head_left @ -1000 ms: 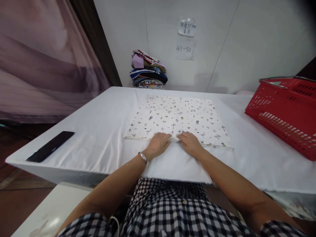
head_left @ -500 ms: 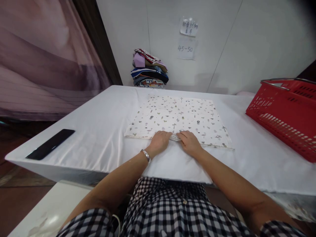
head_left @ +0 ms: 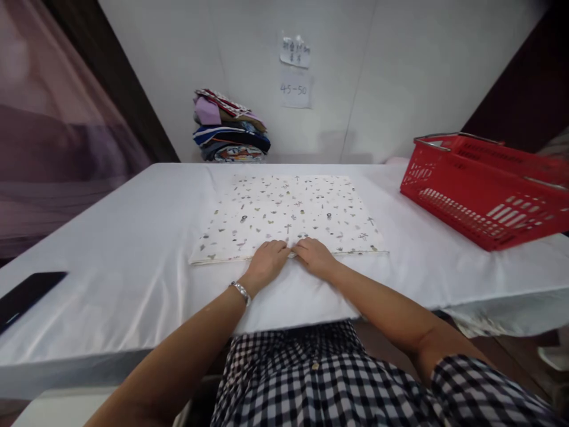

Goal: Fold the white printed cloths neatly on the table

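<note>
A white cloth [head_left: 288,201] printed with small plants, birds and animals lies folded in layers on the white-covered table. My left hand [head_left: 267,262], with a silver bracelet at its wrist, grips the middle of the cloth's near edge. Close beside it, my right hand [head_left: 315,258] grips the same edge, fingers closed over the layers. Only a small gap parts the two hands. The thumbs and the fabric under the fingers are mostly hidden.
A red plastic basket [head_left: 471,190] stands on the table at the right. A pile of folded fabrics [head_left: 231,127] rises at the back against the wall. At the left lies a black phone-like slab [head_left: 29,296]. Paper notes [head_left: 295,89] hang on the wall.
The view has turned right, so the whole scene sits further left and more of the basket shows. My hands have come slightly closer together on the cloth's near edge.
</note>
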A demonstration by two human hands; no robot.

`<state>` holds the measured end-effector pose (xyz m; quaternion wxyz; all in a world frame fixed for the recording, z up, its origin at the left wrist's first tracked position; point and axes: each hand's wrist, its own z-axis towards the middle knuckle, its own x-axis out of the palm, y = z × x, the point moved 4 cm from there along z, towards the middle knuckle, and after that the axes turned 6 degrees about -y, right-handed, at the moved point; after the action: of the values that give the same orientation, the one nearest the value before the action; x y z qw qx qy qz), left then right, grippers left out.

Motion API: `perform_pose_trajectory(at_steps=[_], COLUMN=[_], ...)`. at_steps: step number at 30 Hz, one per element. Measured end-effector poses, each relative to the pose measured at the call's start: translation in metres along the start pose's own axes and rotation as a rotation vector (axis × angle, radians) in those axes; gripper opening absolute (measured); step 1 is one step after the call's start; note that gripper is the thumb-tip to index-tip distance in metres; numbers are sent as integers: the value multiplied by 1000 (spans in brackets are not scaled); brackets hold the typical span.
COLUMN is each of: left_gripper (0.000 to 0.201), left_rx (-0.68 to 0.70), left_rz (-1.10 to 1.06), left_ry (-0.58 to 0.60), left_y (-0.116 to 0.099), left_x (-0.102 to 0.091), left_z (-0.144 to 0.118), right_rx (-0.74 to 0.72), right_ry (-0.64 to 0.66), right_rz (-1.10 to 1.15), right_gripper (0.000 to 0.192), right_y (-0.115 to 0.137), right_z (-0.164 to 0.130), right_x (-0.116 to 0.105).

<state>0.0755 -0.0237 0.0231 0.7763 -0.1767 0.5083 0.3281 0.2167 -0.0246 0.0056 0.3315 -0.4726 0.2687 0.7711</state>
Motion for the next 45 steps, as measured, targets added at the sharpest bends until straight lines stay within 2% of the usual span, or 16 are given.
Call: perform_pose_trajectory(at_steps=[5,12,17,20,22,24,26,29,34,39,45], left_gripper=[21,18,30,36,37,37,35,30,30,30,26], left_rx=[42,63,106,147,170,178,182,172,172,150,149], left_rz=[-47,-138,-133,-145,-151,-156,-169,-190,-188,-218,-234], left_ry=[10,-21,-6,8,1,-12,-19,-17,-7,-7,2], left_y=[4,8,4,1,0,0,0,1,0,-1,-2], left_x=[3,7,7,9,10,11,12,12,12,11,13], left_z=[1,0,2,4,6,7,8,9,10,11,11], right_rx=[76,240,476,714,932,1103,1178,1211,1270,1301,1324], right_ry=[-18,-102,-144,-233,-240,-145,-16,97,170,143,80], right_rz=[-49,-132,-192,-155,-102,-45,-13,-5,-17,-9,4], right_gripper=[26,29,30,32,32,31,28,24,18,14,19], right_y=[-22,-84,-114,-128,-138,-147,-153,-160,-165,-166,-173], right_z=[-26,-111,-166,-182,-184,-179,-168,-153,-142,-139,-142], right_x=[-15,-56,-85,-98,-103,-105,-106,-107,-102,-101,-102])
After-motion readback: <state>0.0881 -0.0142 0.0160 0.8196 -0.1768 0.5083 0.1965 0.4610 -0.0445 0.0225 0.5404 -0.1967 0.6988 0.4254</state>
